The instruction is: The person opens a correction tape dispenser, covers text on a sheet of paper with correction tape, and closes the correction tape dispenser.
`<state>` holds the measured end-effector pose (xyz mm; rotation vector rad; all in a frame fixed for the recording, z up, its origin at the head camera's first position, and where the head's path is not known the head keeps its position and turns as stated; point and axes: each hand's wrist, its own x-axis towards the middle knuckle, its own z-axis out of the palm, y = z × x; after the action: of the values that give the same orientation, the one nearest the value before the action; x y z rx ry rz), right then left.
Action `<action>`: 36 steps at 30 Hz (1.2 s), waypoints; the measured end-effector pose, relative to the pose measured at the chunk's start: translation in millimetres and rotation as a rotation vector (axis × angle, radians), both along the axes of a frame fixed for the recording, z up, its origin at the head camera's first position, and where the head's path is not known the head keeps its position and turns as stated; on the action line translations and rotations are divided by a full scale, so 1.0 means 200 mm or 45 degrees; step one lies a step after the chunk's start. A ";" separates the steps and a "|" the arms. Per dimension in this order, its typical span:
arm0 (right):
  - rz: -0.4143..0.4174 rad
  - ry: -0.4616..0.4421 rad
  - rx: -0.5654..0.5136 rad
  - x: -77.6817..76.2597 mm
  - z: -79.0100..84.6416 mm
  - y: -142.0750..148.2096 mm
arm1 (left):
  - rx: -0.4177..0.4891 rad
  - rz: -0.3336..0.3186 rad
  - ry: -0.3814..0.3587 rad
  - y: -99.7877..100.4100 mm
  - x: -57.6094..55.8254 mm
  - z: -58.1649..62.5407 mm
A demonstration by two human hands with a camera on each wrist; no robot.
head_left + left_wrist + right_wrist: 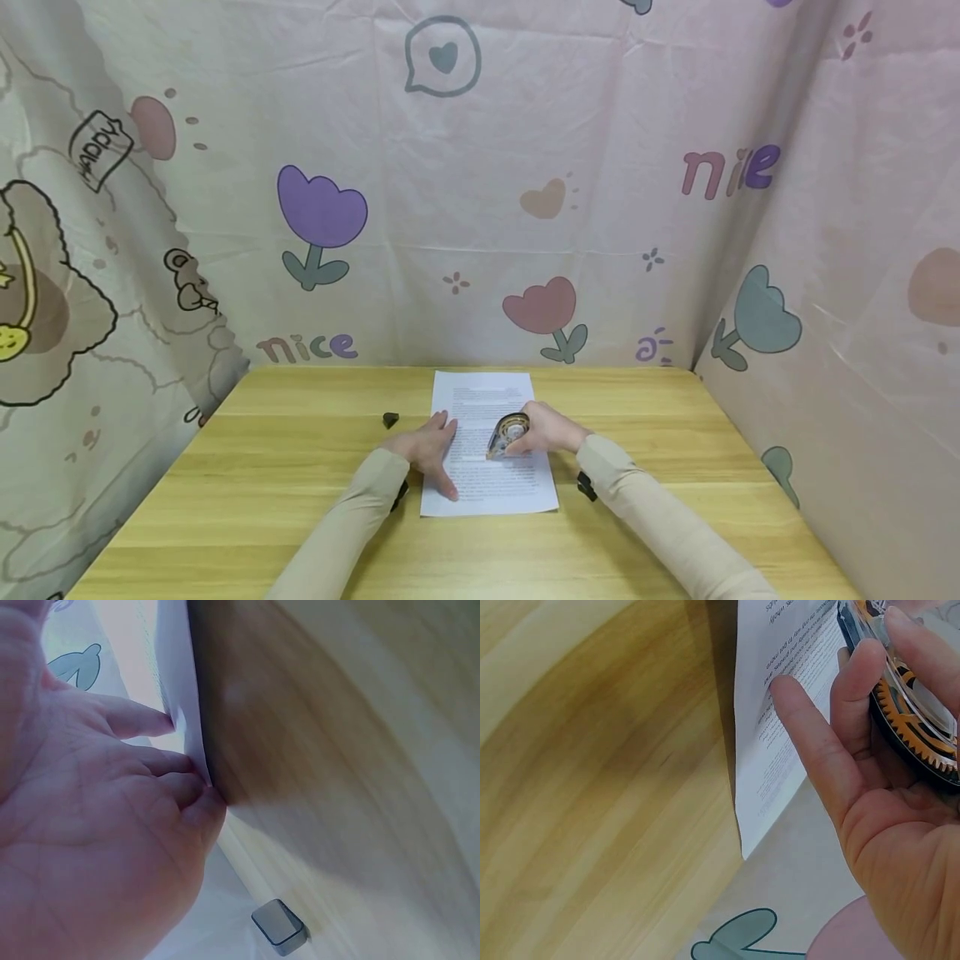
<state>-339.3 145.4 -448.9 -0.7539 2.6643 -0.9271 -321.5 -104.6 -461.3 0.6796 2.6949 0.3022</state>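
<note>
A printed sheet of paper (480, 492) lies on the table, covered with lines of text. My right hand (553, 427) grips a correction tape dispenser (511, 428) with a clear and black case, its tip down at the text. Orange gear teeth show inside the dispenser (904, 724) in the right wrist view, and one finger (810, 731) reaches over the paper. On the sheet's left side my left hand (429, 454) rests with fingers spread, touching its edge. The left wrist view shows those fingertips (206, 806) at the paper's edge (184, 690).
A small dark cap-like piece (390, 419) lies on the wooden table (300, 467), left of the paper; the left wrist view shows this piece (279, 928) too. Dark wrist devices (587, 486) sit under the sleeves. A patterned cloth (450, 208) hangs behind the table.
</note>
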 end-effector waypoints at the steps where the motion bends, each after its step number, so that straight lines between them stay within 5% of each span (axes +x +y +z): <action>1: -0.002 -0.002 -0.003 0.00 0.00 0.00 | 0.005 0.002 0.000 0.00 0.00 0.00; 36: -0.034 -0.048 -0.005 0.00 0.00 0.07 | -0.025 0.007 0.009 0.00 0.00 -0.01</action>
<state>-338.9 159.3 -448.4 -0.6965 2.6468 -0.9443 -322.3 -104.6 -463.0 0.6689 2.7029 0.2755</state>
